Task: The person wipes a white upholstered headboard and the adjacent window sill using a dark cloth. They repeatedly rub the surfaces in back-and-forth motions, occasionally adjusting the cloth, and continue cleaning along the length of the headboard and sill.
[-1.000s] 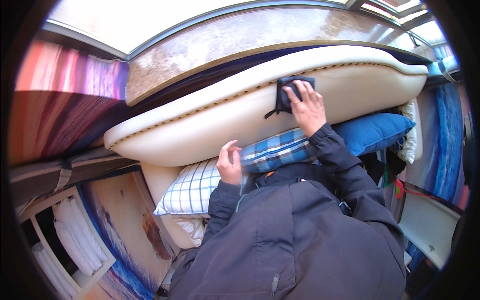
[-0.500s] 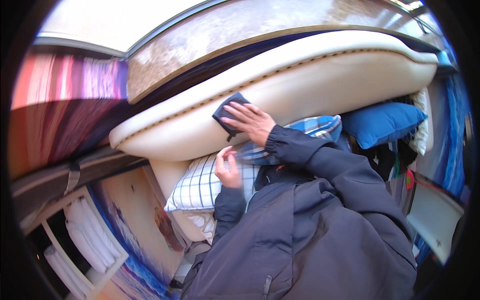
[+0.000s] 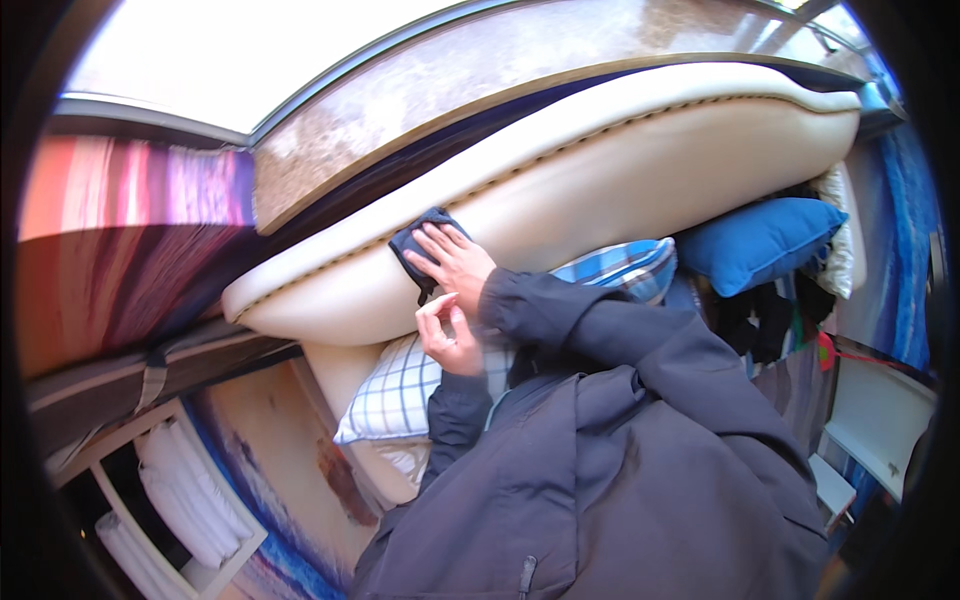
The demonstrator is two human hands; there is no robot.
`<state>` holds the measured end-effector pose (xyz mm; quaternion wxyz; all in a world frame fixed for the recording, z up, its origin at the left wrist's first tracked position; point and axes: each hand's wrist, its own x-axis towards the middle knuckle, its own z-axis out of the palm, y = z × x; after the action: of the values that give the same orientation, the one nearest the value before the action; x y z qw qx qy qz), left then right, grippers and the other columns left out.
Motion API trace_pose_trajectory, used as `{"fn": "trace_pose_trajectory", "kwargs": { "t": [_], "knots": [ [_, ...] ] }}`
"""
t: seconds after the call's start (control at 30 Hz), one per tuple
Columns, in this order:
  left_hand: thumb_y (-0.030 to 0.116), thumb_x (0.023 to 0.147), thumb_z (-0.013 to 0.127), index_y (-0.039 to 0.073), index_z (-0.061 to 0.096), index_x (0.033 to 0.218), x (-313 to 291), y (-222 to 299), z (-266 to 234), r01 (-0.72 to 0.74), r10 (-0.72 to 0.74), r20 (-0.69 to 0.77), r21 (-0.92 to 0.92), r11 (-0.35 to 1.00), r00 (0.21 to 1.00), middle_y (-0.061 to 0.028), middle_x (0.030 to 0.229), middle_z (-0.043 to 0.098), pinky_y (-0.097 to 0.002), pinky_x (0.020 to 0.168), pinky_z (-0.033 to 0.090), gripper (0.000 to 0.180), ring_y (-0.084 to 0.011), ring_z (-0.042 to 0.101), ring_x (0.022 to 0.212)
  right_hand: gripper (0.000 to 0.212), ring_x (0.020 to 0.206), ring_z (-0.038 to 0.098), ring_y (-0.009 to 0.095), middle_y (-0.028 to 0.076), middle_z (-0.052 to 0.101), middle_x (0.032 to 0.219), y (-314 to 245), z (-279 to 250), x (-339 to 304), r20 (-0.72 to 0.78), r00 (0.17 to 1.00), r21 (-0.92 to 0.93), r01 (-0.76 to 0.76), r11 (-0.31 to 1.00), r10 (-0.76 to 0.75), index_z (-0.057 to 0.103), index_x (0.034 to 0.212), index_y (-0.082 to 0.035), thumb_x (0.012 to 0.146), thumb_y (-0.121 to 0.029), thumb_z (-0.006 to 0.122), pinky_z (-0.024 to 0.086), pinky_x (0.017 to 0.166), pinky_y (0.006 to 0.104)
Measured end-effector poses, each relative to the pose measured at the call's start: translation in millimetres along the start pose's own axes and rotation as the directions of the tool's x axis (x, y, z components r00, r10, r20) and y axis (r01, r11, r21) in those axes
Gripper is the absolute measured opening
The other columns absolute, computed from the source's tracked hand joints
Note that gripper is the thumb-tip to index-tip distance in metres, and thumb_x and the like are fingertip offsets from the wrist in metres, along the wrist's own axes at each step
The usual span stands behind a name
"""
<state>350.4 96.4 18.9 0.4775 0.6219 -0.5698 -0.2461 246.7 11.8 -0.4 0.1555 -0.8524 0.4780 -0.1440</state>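
A dark folded cloth (image 3: 405, 245) lies against the cream padded backrest (image 3: 600, 190) of a sofa, just under its row of studs. My right hand (image 3: 462, 275) keeps it pressed there with the fingers stretched over it; the underside of the grip is hidden. Close below, my left hand (image 3: 452, 340) hovers with loosely bent fingers, thumb and forefinger apart and nothing visible between them. Behind that hand leans a white checked cushion (image 3: 393, 395). A blue plaid cushion (image 3: 632, 268) shows beyond my right sleeve.
A plain blue cushion (image 3: 765, 245) sits at the sofa's right end. Behind the backrest runs a stone-patterned ledge (image 3: 400, 115) below a bright window. To the lower left, a shelf unit (image 3: 100, 475) holds rolled white textiles. A white tabletop (image 3: 880, 415) stands at the right.
My right hand has slid left and slightly down along the backrest, carrying the cloth with it. It is now nearer my left hand, which has hardly moved.
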Motion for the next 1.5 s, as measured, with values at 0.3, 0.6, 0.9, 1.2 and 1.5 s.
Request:
{"fn": "trace_pose_trajectory", "kwargs": {
  "t": [0.3,0.6,0.9,1.2,1.5],
  "knots": [
    [-0.001,0.088,0.06,0.001,0.067,0.105,8,-8,-32,0.051,-0.046,-0.075,0.066,0.997,0.996,-0.0105,0.093,0.066,-0.0341,0.079,0.052,0.019,-0.0218,0.063,0.082,0.076,0.157,0.022,0.023,0.005,0.027,0.168,92,-86,-98,-0.02,0.99,-0.36,-0.139,0.922,0.142,0.033,0.16,-0.028,0.091,-0.003,0.053,0.013,0.128,0.0427],
    [-0.003,0.089,0.059,0.002,0.066,0.101,4,24,12,-0.131,0.139,0.058,-0.13,0.983,0.989,-0.012,0.094,0.065,-0.0339,0.079,0.052,0.015,-0.0239,0.063,0.085,0.077,0.159,0.013,0.029,0.013,0.02,0.17,71,-37,-89,-0.118,0.985,-0.181,-0.149,0.972,0.129,0.03,0.161,-0.02,0.088,-0.006,0.052,0.004,0.128,0.0487],
    [-0.007,0.086,0.058,0.0,0.065,0.098,-6,27,-18,-0.168,0.168,-0.037,0.012,0.986,0.985,-0.0139,0.095,0.065,-0.0357,0.08,0.051,0.016,-0.0271,0.061,0.083,0.071,0.156,0.025,0.026,0.01,0.031,0.166,52,-25,-57,-0.13,0.986,-0.18,0.084,0.98,-0.108,0.043,0.154,-0.018,0.086,-0.016,0.063,0.014,0.128,0.0472],
    [-0.006,0.088,0.057,0.001,0.066,0.1,0,25,47,-0.142,0.154,0.068,-0.154,0.978,0.986,-0.0131,0.094,0.064,-0.0334,0.074,0.052,0.017,-0.0252,0.062,0.081,0.085,0.154,0.023,0.042,0.017,0.022,0.167,172,-150,-169,-0.215,0.873,-0.421,-0.487,0.765,0.437,0.029,0.162,-0.025,0.085,0.0,0.057,0.024,0.121,0.0597],
    [-0.005,0.086,0.06,0.001,0.068,0.102,-25,20,-10,-0.046,0.051,-0.117,0.048,0.998,0.992,-0.0122,0.093,0.065,-0.0349,0.076,0.05,0.019,-0.0263,0.061,0.083,0.073,0.155,0.026,0.03,0.012,0.034,0.164,22,-11,-20,-0.052,0.986,-0.17,0.148,0.974,-0.159,0.043,0.155,-0.021,0.086,-0.018,0.064,0.015,0.125,0.0521]
  ]
}}
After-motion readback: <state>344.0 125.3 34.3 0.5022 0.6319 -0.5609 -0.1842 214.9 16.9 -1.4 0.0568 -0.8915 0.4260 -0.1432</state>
